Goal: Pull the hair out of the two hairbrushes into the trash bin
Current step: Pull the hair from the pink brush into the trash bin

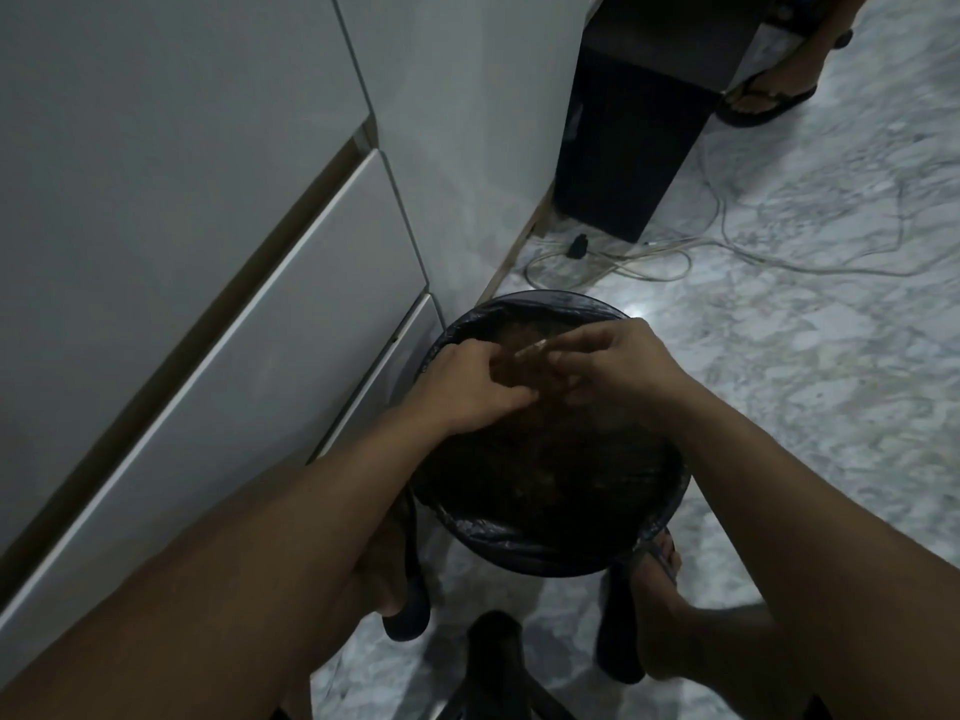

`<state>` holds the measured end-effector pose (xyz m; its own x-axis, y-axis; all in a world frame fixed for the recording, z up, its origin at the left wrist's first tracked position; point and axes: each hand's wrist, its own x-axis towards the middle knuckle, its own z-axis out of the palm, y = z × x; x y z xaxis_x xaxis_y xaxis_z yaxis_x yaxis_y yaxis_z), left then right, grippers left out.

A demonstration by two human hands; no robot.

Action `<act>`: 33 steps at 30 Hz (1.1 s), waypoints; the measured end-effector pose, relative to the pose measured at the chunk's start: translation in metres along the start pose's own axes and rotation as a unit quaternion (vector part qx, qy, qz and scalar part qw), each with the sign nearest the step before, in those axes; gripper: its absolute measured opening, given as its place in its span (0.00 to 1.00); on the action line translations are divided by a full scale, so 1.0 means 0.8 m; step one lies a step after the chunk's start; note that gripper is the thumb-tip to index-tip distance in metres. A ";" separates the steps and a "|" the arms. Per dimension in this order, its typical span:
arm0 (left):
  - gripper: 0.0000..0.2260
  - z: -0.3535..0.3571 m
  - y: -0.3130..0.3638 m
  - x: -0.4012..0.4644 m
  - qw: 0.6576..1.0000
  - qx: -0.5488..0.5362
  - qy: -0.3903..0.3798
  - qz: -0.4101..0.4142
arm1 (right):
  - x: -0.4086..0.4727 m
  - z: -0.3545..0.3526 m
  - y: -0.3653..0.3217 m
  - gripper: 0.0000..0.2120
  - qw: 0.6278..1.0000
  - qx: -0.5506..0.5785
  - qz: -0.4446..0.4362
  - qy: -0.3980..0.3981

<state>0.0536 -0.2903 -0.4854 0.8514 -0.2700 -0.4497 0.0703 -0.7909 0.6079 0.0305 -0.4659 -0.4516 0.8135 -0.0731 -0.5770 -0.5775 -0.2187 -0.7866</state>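
Note:
A round trash bin [524, 543] lined with a dark bag stands on the floor between my feet. Both hands hover over its far half. Between them sits a small brownish hairbrush [530, 350], blurred and mostly hidden by fingers. My left hand [467, 389] curls around its left side. My right hand [618, 361] pinches at its right side. The dim light hides any hair on the brush. A second hairbrush is not visible.
White cabinet drawers [208, 304] run along the left, right beside the bin. A dark box-shaped unit [634, 132] stands behind, with loose cables [727, 252] across the marble floor. Another person's sandalled foot [763, 96] is at top right. My sandalled feet flank the bin.

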 end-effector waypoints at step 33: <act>0.13 -0.017 0.000 0.015 0.958 -0.245 0.112 -0.097 | 0.016 -0.009 0.036 0.06 0.853 -0.492 0.042 -0.171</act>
<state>0.0712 -0.2862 -0.4819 0.8837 0.0246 -0.4674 0.4280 -0.4468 0.7856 0.0246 -0.4798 -0.4798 0.6070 0.1226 -0.7852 -0.1585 -0.9495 -0.2708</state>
